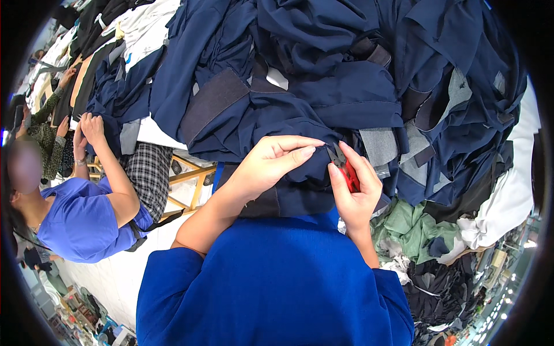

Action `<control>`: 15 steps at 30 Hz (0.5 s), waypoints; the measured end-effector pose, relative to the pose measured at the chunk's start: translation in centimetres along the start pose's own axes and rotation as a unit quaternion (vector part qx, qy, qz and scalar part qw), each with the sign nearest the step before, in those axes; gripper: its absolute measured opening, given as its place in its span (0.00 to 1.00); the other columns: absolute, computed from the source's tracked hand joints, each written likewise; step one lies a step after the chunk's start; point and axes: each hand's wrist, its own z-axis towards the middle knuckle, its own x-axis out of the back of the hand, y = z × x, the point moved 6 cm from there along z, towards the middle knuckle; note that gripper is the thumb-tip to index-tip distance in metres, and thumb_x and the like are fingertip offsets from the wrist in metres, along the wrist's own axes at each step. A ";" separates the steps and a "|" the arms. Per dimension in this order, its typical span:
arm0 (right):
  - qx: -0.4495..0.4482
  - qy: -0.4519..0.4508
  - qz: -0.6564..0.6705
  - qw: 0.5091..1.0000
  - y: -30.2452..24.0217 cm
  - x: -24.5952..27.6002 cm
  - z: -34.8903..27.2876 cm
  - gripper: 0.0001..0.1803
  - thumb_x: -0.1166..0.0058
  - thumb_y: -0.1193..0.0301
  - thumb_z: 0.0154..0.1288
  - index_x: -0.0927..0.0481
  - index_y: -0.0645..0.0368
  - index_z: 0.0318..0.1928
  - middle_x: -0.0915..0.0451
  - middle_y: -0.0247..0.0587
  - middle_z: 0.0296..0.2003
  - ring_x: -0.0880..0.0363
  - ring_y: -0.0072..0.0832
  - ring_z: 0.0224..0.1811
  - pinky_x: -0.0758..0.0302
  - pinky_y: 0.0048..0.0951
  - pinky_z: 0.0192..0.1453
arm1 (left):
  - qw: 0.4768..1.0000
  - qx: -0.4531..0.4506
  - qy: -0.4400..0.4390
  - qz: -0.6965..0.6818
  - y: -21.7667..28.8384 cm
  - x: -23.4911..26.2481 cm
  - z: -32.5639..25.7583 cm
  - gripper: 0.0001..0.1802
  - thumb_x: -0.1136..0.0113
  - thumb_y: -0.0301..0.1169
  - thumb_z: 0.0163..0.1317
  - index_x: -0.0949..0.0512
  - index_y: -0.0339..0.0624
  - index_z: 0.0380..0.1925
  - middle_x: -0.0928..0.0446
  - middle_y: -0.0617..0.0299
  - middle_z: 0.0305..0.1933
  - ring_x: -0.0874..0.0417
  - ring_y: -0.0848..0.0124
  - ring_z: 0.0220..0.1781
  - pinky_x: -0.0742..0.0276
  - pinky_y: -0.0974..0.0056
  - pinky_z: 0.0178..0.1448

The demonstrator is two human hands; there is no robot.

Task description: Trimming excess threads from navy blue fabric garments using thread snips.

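Observation:
My left hand [276, 160] pinches a bit of a navy garment [314, 162] between thumb and forefinger, close in front of me. In my right hand [359, 185] is a pair of red-handled thread snips [349, 175], its dark blades pointing up and left toward the pinched spot. Only a short gap lies between the two hands. Whether the blades touch a thread there is too small to tell. The garment spreads over the pile and down toward my lap, with dark panels [219, 104] and grey undersides showing at its edges.
Heaped navy garments [323, 34] cover the table ahead. Green cloth [407, 228] and white cloth [496, 202] hang at the right, above a dark cloth pile [441, 294]. At left a co-worker in a purple top [81, 216] sits handling navy cloth, near a wooden stool [196, 181].

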 end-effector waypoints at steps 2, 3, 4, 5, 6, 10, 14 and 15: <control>0.023 0.004 -0.020 1.000 -0.2 0.0 0.1 0.21 0.38 0.81 0.50 0.21 0.63 0.48 0.30 0.34 0.20 0.33 0.17 0.21 0.37 0.18 0.25 | 1.000 0.004 0.000 0.001 -0.1 0.0 0.0 0.16 0.46 0.31 0.65 0.23 0.33 0.49 0.23 0.69 0.37 0.28 0.84 0.36 0.33 0.78 0.42; 0.022 0.005 -0.020 1.000 -0.2 0.0 0.1 0.21 0.38 0.81 0.50 0.21 0.63 0.48 0.30 0.34 0.20 0.33 0.17 0.21 0.37 0.18 0.25 | 1.000 0.007 0.001 0.002 -0.1 -0.1 -0.1 0.16 0.46 0.31 0.65 0.24 0.33 0.50 0.22 0.68 0.38 0.27 0.84 0.38 0.31 0.77 0.43; 0.023 0.006 -0.025 0.999 -0.3 0.0 0.1 0.21 0.38 0.81 0.50 0.21 0.63 0.48 0.30 0.34 0.21 0.33 0.17 0.22 0.36 0.18 0.26 | 1.000 0.008 0.000 0.003 -0.1 -0.2 -0.1 0.16 0.46 0.31 0.65 0.24 0.33 0.50 0.22 0.68 0.38 0.27 0.84 0.38 0.31 0.77 0.43; 0.023 0.008 -0.030 0.999 -0.3 0.1 0.1 0.20 0.38 0.80 0.51 0.21 0.63 0.48 0.29 0.34 0.21 0.33 0.17 0.22 0.36 0.17 0.26 | 1.000 -0.003 -0.003 0.014 0.2 -0.5 -0.2 0.16 0.46 0.30 0.65 0.24 0.32 0.50 0.21 0.66 0.40 0.26 0.83 0.40 0.30 0.77 0.46; 0.007 0.020 0.015 1.000 0.7 -0.2 -0.1 0.20 0.39 0.80 0.53 0.21 0.64 0.49 0.28 0.34 0.23 0.32 0.17 0.24 0.35 0.17 0.27 | 1.000 -0.014 -0.007 0.025 0.4 -0.7 -0.2 0.17 0.46 0.30 0.65 0.25 0.32 0.51 0.21 0.64 0.42 0.25 0.81 0.43 0.29 0.76 0.48; -0.333 -0.028 0.423 0.842 4.8 -3.1 -1.5 0.17 0.50 0.69 0.67 0.27 0.61 0.55 0.27 0.30 0.30 0.38 0.10 0.21 0.42 0.11 0.22 | 1.000 -0.002 0.006 -0.004 -0.1 -0.8 0.1 0.18 0.48 0.30 0.66 0.26 0.30 0.52 0.20 0.59 0.45 0.23 0.78 0.46 0.29 0.73 0.53; -0.440 -0.113 0.704 0.546 5.2 -5.5 -2.8 0.19 0.61 0.61 0.73 0.31 0.59 0.56 0.35 0.28 0.24 0.47 0.11 0.14 0.49 0.12 0.18 | 0.998 0.021 -0.006 -0.051 -0.7 0.0 0.5 0.18 0.49 0.32 0.67 0.26 0.30 0.51 0.20 0.58 0.43 0.21 0.76 0.43 0.27 0.72 0.53; -0.440 -0.113 0.704 0.546 5.1 -5.4 -2.9 0.19 0.61 0.61 0.73 0.31 0.59 0.56 0.35 0.28 0.24 0.47 0.11 0.14 0.49 0.12 0.18 | 0.998 0.022 -0.006 -0.051 -0.8 0.2 0.4 0.18 0.49 0.32 0.67 0.26 0.30 0.51 0.20 0.58 0.43 0.21 0.76 0.43 0.27 0.72 0.53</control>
